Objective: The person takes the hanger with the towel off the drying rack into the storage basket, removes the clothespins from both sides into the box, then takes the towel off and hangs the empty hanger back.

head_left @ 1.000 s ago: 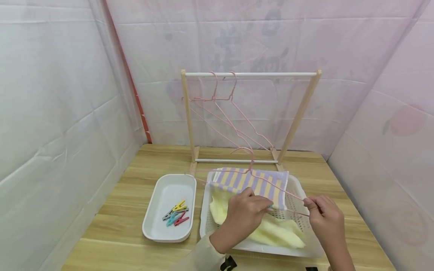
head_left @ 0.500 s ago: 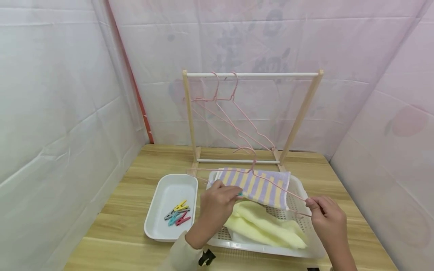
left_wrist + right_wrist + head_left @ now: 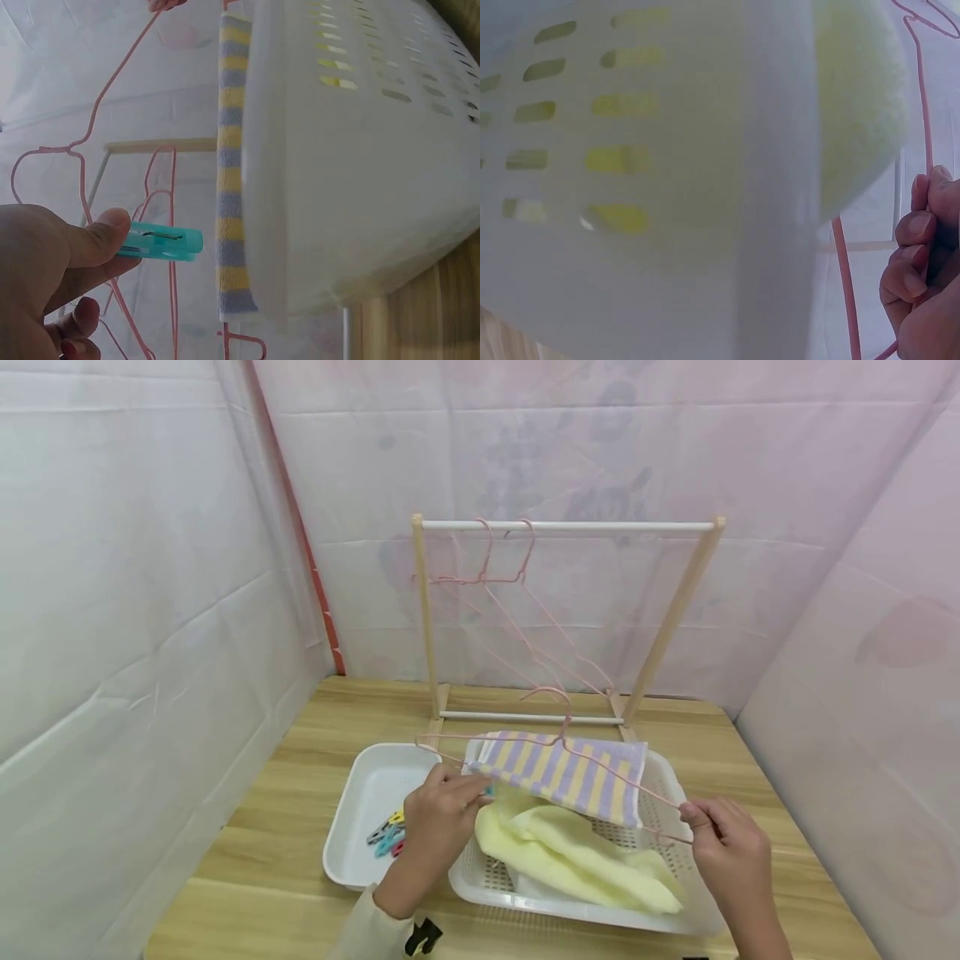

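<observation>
My left hand (image 3: 438, 822) pinches a teal clothespin (image 3: 169, 241) between thumb and finger, near the left end of a striped towel (image 3: 562, 774). This purple-and-yellow towel hangs over the lower bar of a pink hanger (image 3: 566, 727). At the hanger's right corner, my right hand (image 3: 733, 852) grips the wire, fingers curled round it in the right wrist view. The hanger is held tilted above a white basket (image 3: 513, 902). Inside the basket lies a crumpled yellow cloth (image 3: 581, 856). In the left wrist view, the clothespin points at the towel's folded edge, with a gap between them.
Left of the basket stands a white tray (image 3: 378, 777) with several clothespins (image 3: 388, 839), partly hidden by my left hand. Behind is a wooden rack (image 3: 429, 618) with a white top rod (image 3: 607, 527). Pink hangers (image 3: 486, 560) hang on its left part.
My left hand has moved left along the towel's near edge with the teal clothespin, from the right end to the left, uncovering more yellow cloth. The right hand keeps its hold on the hanger.
</observation>
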